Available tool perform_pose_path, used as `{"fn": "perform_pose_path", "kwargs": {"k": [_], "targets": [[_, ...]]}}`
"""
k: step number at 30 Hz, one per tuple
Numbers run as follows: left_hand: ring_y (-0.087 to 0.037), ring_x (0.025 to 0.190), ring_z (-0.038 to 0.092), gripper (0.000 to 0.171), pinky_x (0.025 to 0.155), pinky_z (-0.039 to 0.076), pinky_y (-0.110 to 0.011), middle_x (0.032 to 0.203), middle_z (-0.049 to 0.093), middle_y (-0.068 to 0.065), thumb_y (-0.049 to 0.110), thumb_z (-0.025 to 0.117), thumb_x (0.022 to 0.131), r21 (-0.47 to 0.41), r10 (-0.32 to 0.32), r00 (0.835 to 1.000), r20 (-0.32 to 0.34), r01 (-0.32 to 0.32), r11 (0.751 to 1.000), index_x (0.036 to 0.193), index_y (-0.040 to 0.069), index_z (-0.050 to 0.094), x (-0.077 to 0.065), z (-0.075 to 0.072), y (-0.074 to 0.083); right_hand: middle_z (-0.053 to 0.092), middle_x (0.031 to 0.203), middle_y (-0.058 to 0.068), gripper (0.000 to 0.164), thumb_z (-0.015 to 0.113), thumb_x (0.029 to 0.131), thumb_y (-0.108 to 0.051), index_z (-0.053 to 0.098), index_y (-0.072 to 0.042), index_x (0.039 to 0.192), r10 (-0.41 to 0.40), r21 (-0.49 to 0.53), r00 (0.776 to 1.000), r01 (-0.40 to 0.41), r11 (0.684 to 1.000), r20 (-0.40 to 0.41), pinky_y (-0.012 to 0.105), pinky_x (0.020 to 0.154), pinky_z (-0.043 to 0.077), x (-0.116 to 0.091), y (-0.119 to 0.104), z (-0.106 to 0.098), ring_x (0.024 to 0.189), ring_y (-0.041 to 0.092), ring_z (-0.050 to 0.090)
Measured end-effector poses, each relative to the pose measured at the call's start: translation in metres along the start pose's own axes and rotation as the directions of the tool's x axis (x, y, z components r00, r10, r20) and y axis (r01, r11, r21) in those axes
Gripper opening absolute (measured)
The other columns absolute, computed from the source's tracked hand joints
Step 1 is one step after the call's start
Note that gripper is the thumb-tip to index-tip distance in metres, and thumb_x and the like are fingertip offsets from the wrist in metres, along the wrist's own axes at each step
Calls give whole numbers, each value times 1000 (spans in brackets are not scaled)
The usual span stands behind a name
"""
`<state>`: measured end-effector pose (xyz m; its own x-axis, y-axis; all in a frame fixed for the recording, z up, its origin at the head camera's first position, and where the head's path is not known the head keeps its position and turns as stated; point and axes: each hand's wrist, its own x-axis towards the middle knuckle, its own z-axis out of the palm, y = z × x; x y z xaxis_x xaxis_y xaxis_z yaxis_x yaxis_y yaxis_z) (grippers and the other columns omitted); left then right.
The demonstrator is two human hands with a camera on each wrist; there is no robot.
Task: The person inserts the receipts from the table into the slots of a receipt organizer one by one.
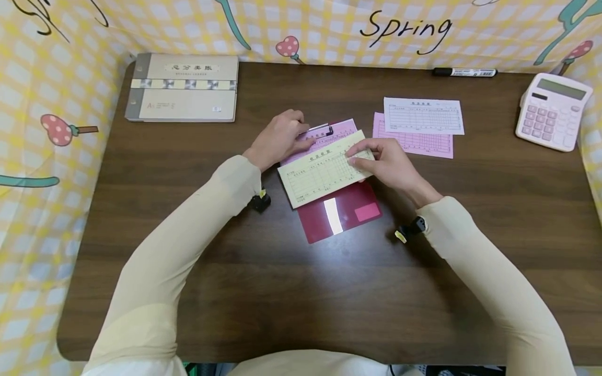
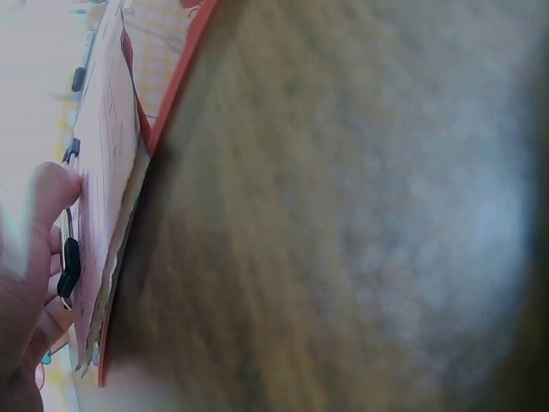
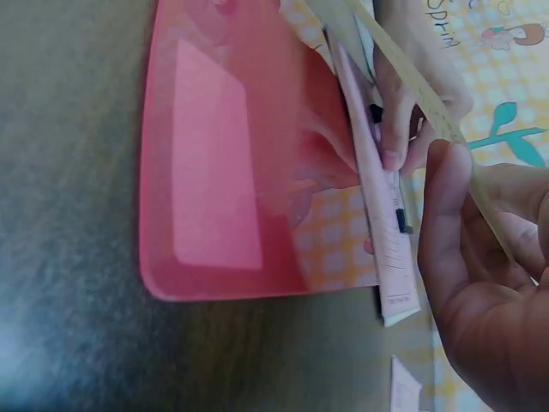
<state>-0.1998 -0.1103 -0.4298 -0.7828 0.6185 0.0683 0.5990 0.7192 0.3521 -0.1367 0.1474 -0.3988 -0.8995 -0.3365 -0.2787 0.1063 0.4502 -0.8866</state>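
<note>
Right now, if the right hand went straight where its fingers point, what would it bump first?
Apart from the yellow form the right hand pinches, probably the left hand, at the clip. Depth is hard to judge, so it might pass above.

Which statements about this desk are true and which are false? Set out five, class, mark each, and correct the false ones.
1. The right hand pinches a yellow form. True.
2. The calculator is left of the ledger. False: it is to the ledger's right.
3. A white form lies partly over a pink form. True.
4. The left hand holds the marker. False: that hand is at the clip; the marker lies at the far side of the desk.
5. The ledger is closed. True.
</note>
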Motion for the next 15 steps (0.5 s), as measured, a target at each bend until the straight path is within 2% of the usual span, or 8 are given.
{"fn": "perform_pose_path", "kwargs": {"k": [4,10,15], "targets": [[-26,94,52,45,88,48,-35,104,60,-16,35,62,94,16,-9,1000,29,8,1000,115,-5,68,1,-3,3,67,112,13,19,67,90,-10,70,-5,108,19,-5,1000,-19,1000,10,21,63,53,12,3,2,77,16,64],[-27,94,53,42,88,49,-36,102,60,-17,32,63,94,11,5,1000,17,-5,1000,111,-6,69,1,-3,4,66,106,16,20,67,90,-10,70,-5,109,52,-85,999,-52,995,-3,19,55,50,28,8,4,68,13,60],[-28,91,53,36,84,49,-36,97,60,-16,29,62,94,53,24,1000,10,-25,998,102,-6,71,1,-3,5,65,110,16,23,67,90,-12,69,-5,112,85,-121,996,-81,989,26,22,57,54,35,6,5,69,16,63]]}}
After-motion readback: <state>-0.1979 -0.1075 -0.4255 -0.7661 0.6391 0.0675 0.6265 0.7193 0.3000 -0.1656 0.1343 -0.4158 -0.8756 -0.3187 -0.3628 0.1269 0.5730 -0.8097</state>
